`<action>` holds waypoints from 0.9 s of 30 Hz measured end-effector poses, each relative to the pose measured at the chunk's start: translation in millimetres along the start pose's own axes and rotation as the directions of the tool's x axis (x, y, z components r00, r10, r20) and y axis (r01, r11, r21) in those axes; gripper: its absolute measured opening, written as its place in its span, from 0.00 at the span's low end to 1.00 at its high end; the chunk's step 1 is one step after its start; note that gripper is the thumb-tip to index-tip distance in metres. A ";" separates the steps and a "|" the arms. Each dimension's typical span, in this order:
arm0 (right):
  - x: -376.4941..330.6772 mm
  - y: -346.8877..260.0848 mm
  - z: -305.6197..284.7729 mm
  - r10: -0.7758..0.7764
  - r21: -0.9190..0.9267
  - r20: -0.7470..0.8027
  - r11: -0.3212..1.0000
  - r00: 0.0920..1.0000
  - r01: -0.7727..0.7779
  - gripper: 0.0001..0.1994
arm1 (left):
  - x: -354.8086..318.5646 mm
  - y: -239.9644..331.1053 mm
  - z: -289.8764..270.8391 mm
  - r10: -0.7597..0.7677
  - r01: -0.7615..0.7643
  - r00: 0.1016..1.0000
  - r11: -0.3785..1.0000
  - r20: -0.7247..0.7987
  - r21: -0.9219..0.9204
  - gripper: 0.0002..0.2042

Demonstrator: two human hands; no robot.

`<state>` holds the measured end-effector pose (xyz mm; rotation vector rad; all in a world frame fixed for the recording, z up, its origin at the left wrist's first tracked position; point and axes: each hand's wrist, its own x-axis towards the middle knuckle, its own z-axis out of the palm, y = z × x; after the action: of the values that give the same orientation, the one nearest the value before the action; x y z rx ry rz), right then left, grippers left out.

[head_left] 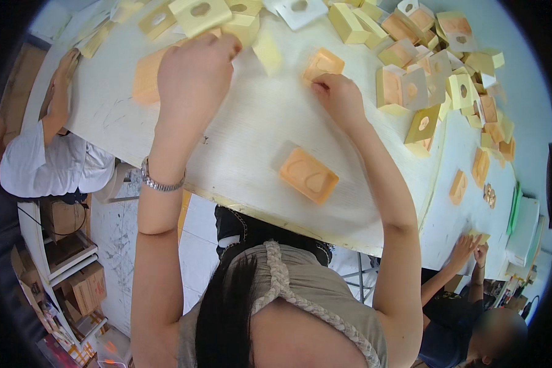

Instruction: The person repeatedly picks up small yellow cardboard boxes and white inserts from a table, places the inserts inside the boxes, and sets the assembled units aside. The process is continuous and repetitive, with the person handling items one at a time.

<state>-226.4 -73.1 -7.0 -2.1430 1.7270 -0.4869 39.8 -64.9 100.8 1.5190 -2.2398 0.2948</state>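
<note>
My left hand (197, 69) is raised over the far left of the table, its fingers curled. What they hold, if anything, is hidden. A blurred pale yellow card piece (267, 53) is just right of its fingertips, apart from them. Partly behind that hand is an orange plastic tray (146, 78). With fingers pinched, my right hand (339, 97) grips the near edge of a small orange insert tray (325, 62). Closer to my body, a second orange insert tray (308, 176) with a curved recess lies on the white table (251, 135), touched by neither hand.
Yellow boxes with cut-out windows (202, 13) line the far edge. A heap of yellow boxes and orange trays (426, 67) covers the far right. One person's arm (56, 98) rests at the left; another person's hands (469, 248) work at the right. Shelving (61, 257) stands lower left.
</note>
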 end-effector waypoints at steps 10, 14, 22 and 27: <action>-91.7 20.1 -16.7 0.479 0.573 -0.092 0.742 0.873 -0.347 0.26 | -13.2 26.0 15.0 0.162 -0.150 0.981 0.982 0.107 -0.115 0.28; -84.7 6.8 -15.3 -0.089 -0.273 -0.429 0.961 0.899 -0.035 0.34 | -45.8 -13.8 29.9 -0.108 0.101 0.994 0.739 0.031 -0.667 0.50; -70.6 -57.9 -44.9 -0.387 -0.091 -0.325 0.921 0.863 0.379 0.24 | -73.7 -39.7 87.5 0.058 0.252 0.940 0.545 0.336 -0.800 0.57; -71.0 -111.5 -38.4 -0.502 -0.366 -0.124 0.825 0.856 0.431 0.20 | -50.5 -20.8 71.4 0.190 0.394 0.819 0.500 0.542 -0.771 0.54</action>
<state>-162.8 16.7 75.7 -2.8805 1.4426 -0.6125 59.4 -59.0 13.3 1.1757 -2.0440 -1.3538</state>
